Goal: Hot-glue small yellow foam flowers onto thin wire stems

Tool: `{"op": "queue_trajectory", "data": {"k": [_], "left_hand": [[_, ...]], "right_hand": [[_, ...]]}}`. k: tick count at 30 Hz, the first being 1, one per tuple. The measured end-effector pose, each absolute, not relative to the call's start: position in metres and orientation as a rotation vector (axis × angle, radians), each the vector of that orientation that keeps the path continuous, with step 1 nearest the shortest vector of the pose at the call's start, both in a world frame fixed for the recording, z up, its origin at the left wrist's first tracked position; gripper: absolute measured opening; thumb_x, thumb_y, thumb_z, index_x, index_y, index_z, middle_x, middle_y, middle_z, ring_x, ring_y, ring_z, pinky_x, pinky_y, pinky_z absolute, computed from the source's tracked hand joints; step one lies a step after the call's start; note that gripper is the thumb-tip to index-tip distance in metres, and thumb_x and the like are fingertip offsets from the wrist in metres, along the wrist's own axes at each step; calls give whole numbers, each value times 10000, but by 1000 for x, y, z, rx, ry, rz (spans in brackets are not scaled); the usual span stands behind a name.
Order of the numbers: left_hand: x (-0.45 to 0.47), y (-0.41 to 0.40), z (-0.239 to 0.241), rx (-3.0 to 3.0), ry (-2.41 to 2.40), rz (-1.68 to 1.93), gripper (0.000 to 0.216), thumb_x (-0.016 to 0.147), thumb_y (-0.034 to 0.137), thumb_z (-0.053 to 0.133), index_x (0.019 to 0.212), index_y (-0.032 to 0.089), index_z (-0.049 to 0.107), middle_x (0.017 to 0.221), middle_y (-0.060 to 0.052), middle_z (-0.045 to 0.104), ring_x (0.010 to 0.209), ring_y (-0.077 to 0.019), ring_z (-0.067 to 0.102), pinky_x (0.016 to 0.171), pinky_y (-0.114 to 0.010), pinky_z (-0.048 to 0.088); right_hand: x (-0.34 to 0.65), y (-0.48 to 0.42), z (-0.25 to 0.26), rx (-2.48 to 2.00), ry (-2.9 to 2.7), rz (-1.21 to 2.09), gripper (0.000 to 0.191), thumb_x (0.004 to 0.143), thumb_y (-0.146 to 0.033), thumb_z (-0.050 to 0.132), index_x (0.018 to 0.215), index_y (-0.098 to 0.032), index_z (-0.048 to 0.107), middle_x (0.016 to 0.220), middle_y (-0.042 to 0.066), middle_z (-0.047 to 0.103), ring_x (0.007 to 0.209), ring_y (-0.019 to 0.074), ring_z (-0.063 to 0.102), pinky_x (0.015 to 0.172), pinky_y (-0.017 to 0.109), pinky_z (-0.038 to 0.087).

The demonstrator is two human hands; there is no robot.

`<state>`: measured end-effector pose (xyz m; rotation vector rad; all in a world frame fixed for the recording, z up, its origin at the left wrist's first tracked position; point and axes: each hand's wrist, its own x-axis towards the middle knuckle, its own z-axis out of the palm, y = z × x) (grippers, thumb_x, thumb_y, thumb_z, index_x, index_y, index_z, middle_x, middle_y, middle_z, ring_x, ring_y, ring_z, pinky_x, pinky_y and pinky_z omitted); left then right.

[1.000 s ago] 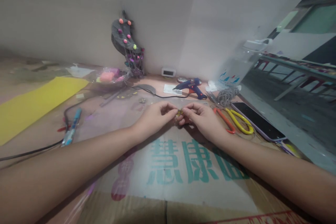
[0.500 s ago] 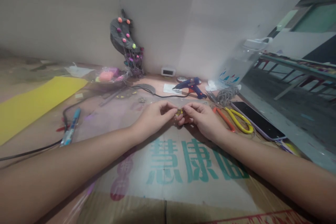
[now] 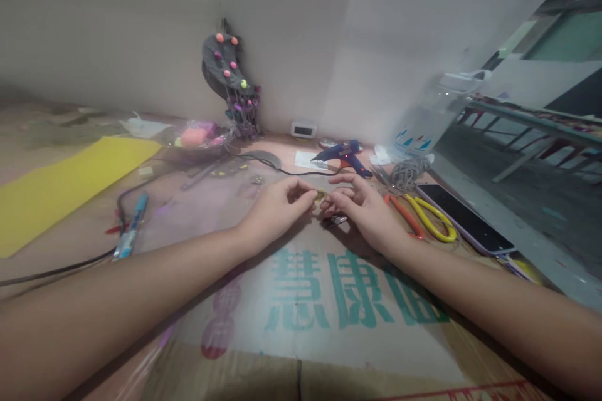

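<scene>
My left hand [image 3: 277, 207] and my right hand [image 3: 364, 210] meet fingertip to fingertip above a flattened cardboard sheet [image 3: 324, 313] with green print. Between them they pinch a tiny yellowish piece [image 3: 320, 196], too small to name. The left hand's fingers are curled in a pinch. On the right hand the thumb and middle fingers pinch while the index finger lifts a little. A small dark bit [image 3: 339, 220] lies under the right hand's fingers.
Orange and yellow scissors [image 3: 423, 216] and a phone [image 3: 465, 217] lie right of my right hand. A blue glue gun [image 3: 342, 153] with a black cord, grey twine [image 3: 407, 170], a blue pen [image 3: 132, 227], a yellow sheet [image 3: 61, 185] and a grey pom-pom ornament [image 3: 230, 78] surround the work spot.
The hands stay together on the small piece. My right hand's index finger has lifted and its fingers have spread slightly; the view has shifted a little.
</scene>
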<state>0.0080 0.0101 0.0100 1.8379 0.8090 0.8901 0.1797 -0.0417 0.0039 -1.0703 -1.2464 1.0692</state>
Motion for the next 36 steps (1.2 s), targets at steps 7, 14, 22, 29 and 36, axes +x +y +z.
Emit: {"op": "queue_trajectory", "data": {"k": [7,14,22,29,36], "left_hand": [[8,12,7,1837,786,899,171,867,316,536,830,160,594,769,-18,666,691,-131,622,665,-248,476],[7,11,7,1860,782,883,169,871,315,532,823,164,590,750,-12,662,676,-126,608,652,-245,462],[8,14,3,1783,719,848,163,865,317,539,813,167,573,715,-6,649,660,-128,610,647,-248,470],[8,13,5,1810,733,862,163,869,316,532,816,168,574,734,-9,654,671,-127,613,658,-249,470],[6,10,6,1930,784,917,151,871,301,520,831,171,587,814,-25,684,724,-142,622,678,-259,462]], "right_hand": [[180,-42,7,-1333,-1406,753,119,799,-273,643,828,-164,604,704,4,654,640,134,610,618,268,492],[182,-40,1,-1311,-1457,795,183,894,-326,537,797,-175,572,612,-29,604,538,95,517,516,224,399],[182,-41,1,-1313,-1490,772,209,910,-354,533,796,-179,546,609,-36,593,522,87,508,497,215,382],[182,-41,1,-1314,-1520,742,228,914,-372,530,794,-179,548,609,-36,592,534,93,520,510,222,389],[182,-43,0,-1297,-1538,733,230,918,-382,524,800,-185,544,613,-36,583,572,114,561,572,251,445]]}}
